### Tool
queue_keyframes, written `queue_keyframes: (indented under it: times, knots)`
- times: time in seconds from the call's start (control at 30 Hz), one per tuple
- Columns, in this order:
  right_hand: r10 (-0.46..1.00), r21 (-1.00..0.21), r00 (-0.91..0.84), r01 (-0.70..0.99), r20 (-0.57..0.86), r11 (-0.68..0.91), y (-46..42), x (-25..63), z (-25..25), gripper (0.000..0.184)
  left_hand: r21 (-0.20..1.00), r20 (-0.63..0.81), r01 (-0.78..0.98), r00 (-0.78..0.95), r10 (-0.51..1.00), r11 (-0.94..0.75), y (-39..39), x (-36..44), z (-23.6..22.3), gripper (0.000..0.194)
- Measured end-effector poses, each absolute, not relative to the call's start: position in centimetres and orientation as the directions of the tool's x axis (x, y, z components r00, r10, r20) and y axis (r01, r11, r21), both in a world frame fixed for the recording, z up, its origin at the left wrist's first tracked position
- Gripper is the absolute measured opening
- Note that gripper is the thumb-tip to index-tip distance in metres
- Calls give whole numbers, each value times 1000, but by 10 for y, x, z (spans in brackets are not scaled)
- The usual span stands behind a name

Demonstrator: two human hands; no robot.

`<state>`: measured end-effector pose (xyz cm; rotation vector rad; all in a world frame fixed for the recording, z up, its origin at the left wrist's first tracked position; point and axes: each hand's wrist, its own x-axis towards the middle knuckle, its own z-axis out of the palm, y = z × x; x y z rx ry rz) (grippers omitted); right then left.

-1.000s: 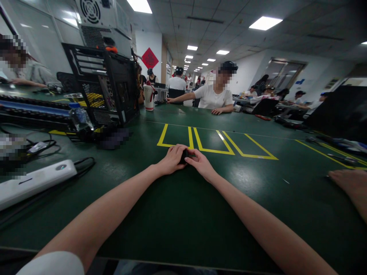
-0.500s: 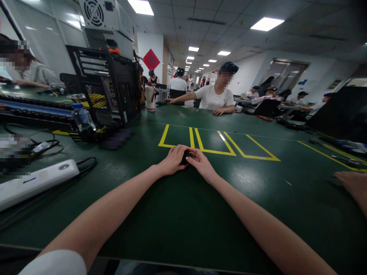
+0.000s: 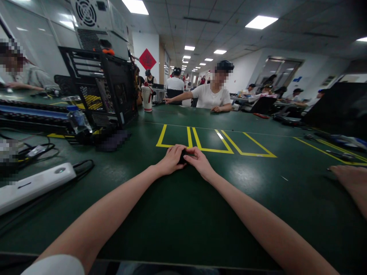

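Both hands meet over the green tabletop (image 3: 183, 214), just on the near side of some yellow tape outlines (image 3: 213, 151). My left hand (image 3: 171, 159) is curled around a small black object (image 3: 182, 156), which is mostly covered by the fingers, so its kind does not show. From the other side my right hand (image 3: 200, 162) presses thumb and fingers against that same object. The object is low at the table surface; whether it rests on it is hidden.
At left stand an open black computer case (image 3: 100, 88), a water bottle (image 3: 78, 119) and a white power strip (image 3: 37, 187) with cables. A paper cup (image 3: 147, 97) is farther back. Across the table sits a person (image 3: 213, 95); another person's hand (image 3: 345, 177) rests at right.
The whole view has shifted slightly, so things appear a little farther left. Both hands keep the same hold on the black object.
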<state>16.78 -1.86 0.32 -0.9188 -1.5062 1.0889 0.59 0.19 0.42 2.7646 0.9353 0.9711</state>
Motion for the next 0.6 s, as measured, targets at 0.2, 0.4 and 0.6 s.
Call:
queue_keyframes:
  times: [0.2, 0.4, 0.6]
  knots:
    - [934, -967, -266, 23, 240, 255, -19, 171, 4, 32, 260, 530, 511, 634, 563, -820, 0, 5, 7, 53]
    - [925, -952, -239, 4, 296, 305, -23, 170, 5, 26, 253, 534, 521, 627, 566, -815, 0, 6, 8, 53]
    - [947, -965, -207, 45, 245, 260, -20, 169, 5, 32, 230, 552, 519, 627, 550, -823, 2, 7, 4, 56]
